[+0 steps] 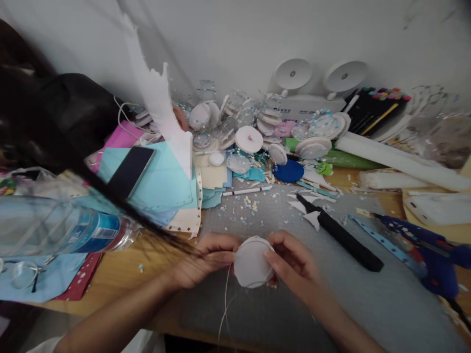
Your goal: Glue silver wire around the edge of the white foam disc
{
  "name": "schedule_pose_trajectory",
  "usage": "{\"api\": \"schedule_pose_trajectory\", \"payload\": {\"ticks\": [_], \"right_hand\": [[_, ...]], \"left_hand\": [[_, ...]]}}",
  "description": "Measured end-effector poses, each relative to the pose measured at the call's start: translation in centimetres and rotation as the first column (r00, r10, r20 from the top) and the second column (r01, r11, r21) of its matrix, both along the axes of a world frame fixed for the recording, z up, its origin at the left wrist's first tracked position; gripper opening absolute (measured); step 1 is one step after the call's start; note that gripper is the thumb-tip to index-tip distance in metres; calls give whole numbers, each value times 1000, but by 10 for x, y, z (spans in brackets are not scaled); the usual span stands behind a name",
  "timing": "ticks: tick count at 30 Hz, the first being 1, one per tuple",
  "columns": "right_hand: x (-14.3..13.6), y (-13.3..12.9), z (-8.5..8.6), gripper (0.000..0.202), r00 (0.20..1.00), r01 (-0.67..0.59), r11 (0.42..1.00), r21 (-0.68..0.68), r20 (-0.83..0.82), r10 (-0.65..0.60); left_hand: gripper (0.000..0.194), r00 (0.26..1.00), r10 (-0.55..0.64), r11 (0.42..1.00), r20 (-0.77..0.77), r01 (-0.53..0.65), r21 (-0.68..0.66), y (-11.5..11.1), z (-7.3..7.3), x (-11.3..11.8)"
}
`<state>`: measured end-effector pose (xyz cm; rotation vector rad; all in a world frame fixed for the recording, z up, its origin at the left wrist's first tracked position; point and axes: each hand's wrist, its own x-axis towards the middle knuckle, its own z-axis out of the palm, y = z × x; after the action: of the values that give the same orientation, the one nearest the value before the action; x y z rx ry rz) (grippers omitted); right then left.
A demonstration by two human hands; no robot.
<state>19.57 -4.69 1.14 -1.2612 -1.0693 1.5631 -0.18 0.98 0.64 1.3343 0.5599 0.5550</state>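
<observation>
A round white disc (253,262) with a slightly scalloped edge is held between both hands above the grey mat (206,306). My left hand (209,257) pinches its left edge between thumb and fingers. On the opposite side my right hand (294,260) grips the rim, thumb lying on the face. A thin white cord (225,299) hangs from the disc's left side and loops below it. What lies behind the disc is hidden. Tiny white and blue confetti pieces (250,205) are scattered beyond the hands.
A black-handled cutting tool (346,238) and a blue glue gun (430,245) lie at right. Several white discs (249,139) pile up along the wall. At left are a phone (131,171), coloured paper (169,186), a water bottle (73,225) and glasses (24,274). Dark hair strands cross the left view.
</observation>
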Motion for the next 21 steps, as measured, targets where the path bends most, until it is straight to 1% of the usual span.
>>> {"api": "schedule_pose_trajectory", "payload": {"ticks": [4, 8, 13, 17, 21], "right_hand": [[0, -1, 1, 25, 1000, 10, 1000, 2, -29, -10], [-1, -4, -1, 27, 999, 12, 1000, 16, -36, -11], [-1, -6, -3, 27, 999, 18, 1000, 18, -31, -17], [-2, -6, -3, 28, 1000, 23, 1000, 18, -18, -23], [-2, -7, -2, 28, 999, 27, 999, 46, -30, -26]], "left_hand": [[40, 998, -17, 1000, 55, 17, -10, -1, -2, 0], [39, 998, -26, 999, 65, 25, 26, 0, -2, 1], [39, 999, -21, 991, 46, 15, 131, -1, -4, 1], [34, 999, -37, 970, 26, 30, 243, 0, -4, 1], [32, 999, -30, 959, -11, 32, 281, 2, -2, 1]]}}
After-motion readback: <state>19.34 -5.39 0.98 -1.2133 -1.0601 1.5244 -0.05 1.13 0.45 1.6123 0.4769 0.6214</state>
